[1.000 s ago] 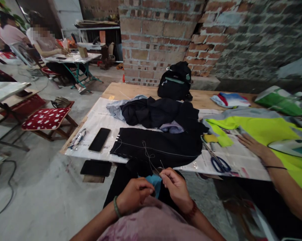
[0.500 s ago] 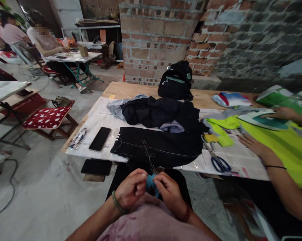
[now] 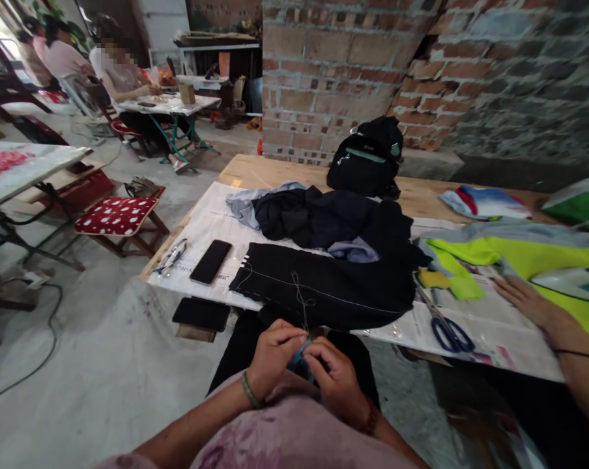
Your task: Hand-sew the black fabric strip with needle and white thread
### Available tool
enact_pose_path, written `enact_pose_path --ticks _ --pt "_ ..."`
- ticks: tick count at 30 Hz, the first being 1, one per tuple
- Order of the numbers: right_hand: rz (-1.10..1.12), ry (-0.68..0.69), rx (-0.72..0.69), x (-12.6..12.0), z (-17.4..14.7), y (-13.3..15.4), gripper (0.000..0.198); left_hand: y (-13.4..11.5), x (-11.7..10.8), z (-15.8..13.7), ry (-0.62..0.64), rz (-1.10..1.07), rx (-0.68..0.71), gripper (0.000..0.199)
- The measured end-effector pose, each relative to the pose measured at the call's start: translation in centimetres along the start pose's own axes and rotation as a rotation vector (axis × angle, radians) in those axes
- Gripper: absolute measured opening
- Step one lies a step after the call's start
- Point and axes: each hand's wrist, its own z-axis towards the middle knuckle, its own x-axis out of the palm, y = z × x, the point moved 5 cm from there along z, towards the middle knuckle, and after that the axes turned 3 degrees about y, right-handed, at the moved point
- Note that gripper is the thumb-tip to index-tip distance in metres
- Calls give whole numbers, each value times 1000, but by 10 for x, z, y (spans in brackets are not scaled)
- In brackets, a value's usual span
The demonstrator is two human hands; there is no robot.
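**Close Work at Tabletop**

The left hand (image 3: 275,357) and right hand (image 3: 337,374), fingers narrow, seem to pinch thread (image 3: 301,299) by blue cloth (image 3: 300,354), close together likely for control. The black garment (image 3: 343,280) lies flat on the near tabletop (image 3: 285,169), perhaps within easy reach.

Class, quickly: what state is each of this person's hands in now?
Left hand: closed in a pinch near the thread; its grip is too small to tell.
Right hand: fingers curled by the blue cloth; whether holding anything cannot be told.
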Motion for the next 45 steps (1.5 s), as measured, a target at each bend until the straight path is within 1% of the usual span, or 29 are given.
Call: enact_pose_path --ticks 3,4,6,7,9,10,12,14,17,19,20,22,24,27,31,33,35,38,45 --pt "-13 50 -41 6 -1 3 20 13 3 -5 78 -287 -256 24" --pt "-18 60 -56 8 -2 4 20 16 4 -7 97 -380 -321 27" --pt "-28 69 -83 11 -3 8 19 19 5 -11 113 -492 -388 29" --pt "-29 66 -94 11 -3 9 19 20 4 -12 102 -497 -389 28" --pt "-18 37 -100 10 -5 12 17 20 -1 -14 38 -398 -320 25" --pt "-6 18 -92 9 -6 13 17 18 -5 -15 -6 -304 -246 22" --pt "29 -11 -52 8 -8 11 16 13 -12 -18 -67 -61 -47 16" --pt "79 -17 16 9 -10 6 17 8 -14 -24 -57 216 185 13" --pt "158 -7 121 12 -15 -4 19 4 -10 -37 4 652 505 20" --pt "180 5 150 15 -17 -7 20 5 -7 -45 -4 897 644 25" --pt "178 12 148 16 -18 -7 21 5 -6 -47 -18 982 683 26" --pt "165 23 136 18 -20 -7 21 6 -4 -50 -36 1062 710 26" --pt "155 26 135 18 -21 -6 20 7 -3 -51 -32 1046 704 25" --pt "159 26 159 17 -23 -8 21 10 -3 -50 -3 930 655 19" --pt "172 25 206 16 -29 -16 22 15 -1 -48 87 739 549 10" --pt "173 16 230 15 -33 -20 22 17 1 -48 125 698 517 12" --pt "174 6 249 15 -38 -24 22 19 3 -49 144 704 508 15" --pt "173 0 258 13 -43 -27 22 22 6 -51 138 735 513 17" --pt "171 -34 251 10 -48 -25 24 24 7 -53 83 681 519 6"
